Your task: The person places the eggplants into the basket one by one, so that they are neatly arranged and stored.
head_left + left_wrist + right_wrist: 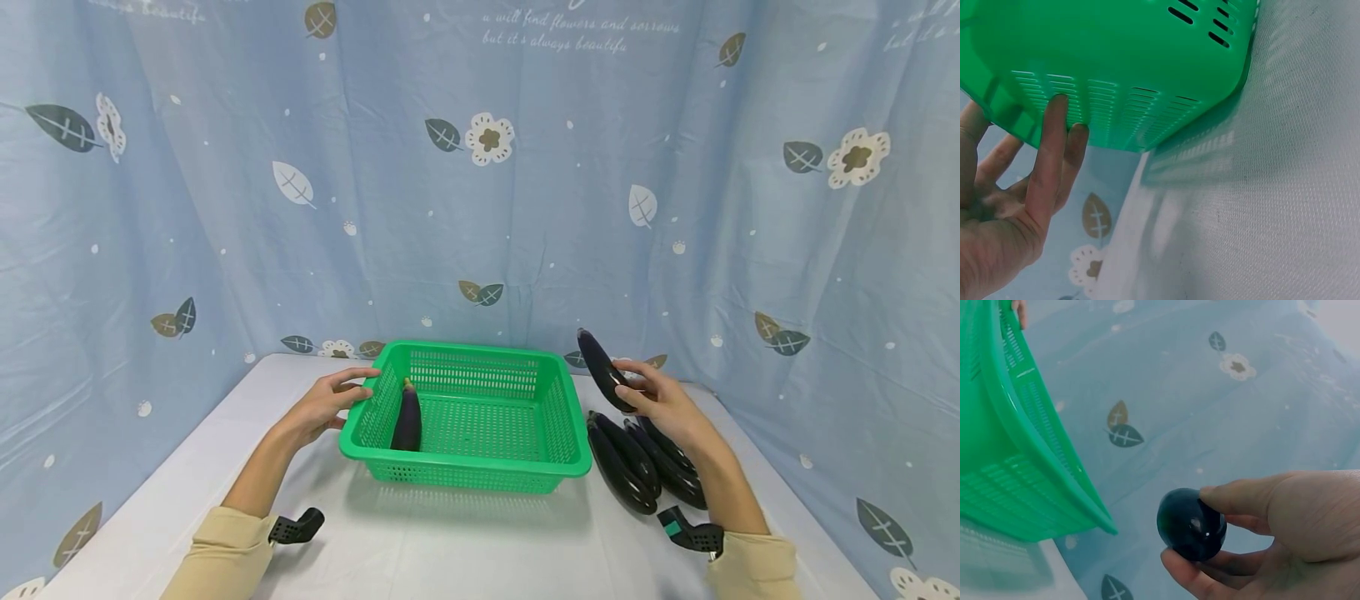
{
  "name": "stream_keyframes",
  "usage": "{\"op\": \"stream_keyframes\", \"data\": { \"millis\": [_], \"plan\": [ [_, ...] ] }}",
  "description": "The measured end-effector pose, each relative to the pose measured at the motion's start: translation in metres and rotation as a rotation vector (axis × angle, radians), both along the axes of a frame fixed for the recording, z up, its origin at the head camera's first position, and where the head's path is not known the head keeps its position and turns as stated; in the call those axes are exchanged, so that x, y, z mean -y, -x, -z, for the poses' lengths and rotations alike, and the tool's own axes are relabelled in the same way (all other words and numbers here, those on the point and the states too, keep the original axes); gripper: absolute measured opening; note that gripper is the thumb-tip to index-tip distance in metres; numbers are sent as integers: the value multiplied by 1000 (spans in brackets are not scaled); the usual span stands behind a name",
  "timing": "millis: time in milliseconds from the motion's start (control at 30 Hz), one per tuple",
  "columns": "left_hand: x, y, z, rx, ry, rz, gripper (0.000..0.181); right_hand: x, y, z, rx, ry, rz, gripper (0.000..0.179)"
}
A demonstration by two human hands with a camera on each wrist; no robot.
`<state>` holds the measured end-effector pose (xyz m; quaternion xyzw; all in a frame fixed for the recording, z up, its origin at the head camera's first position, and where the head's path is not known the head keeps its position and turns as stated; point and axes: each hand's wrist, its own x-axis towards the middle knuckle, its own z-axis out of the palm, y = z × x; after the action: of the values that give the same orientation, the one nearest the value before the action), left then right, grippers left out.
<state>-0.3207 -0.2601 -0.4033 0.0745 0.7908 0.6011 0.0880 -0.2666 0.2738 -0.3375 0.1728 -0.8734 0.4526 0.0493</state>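
Note:
My left hand holds the left rim of a green plastic basket, some fingers over the rim. In the left wrist view, two fingertips lie against the basket's slotted outer wall. Inside, along the left side, lies one dark purple eggplant. My right hand grips another eggplant by its rounded lower end, raised and tilted beyond the basket's right rim. In the right wrist view that eggplant shows end-on between thumb and fingers.
Several eggplants lie side by side on the white table, right of the basket and below my right hand. A blue patterned curtain hangs behind the table and along both sides. Black wrist devices sit at both sleeves.

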Motion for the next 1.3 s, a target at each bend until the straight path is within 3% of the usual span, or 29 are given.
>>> {"op": "stream_keyframes", "data": {
  "millis": [233, 1300],
  "plan": [
    [3, -2, -1, 2, -8, -7, 55, 11, 0, 3, -12, 21, -68, 52],
    [1, -2, 0, -12, -17, 15, 56, 44, 1, 6, 27, 44, -169, 51]
  ]
}}
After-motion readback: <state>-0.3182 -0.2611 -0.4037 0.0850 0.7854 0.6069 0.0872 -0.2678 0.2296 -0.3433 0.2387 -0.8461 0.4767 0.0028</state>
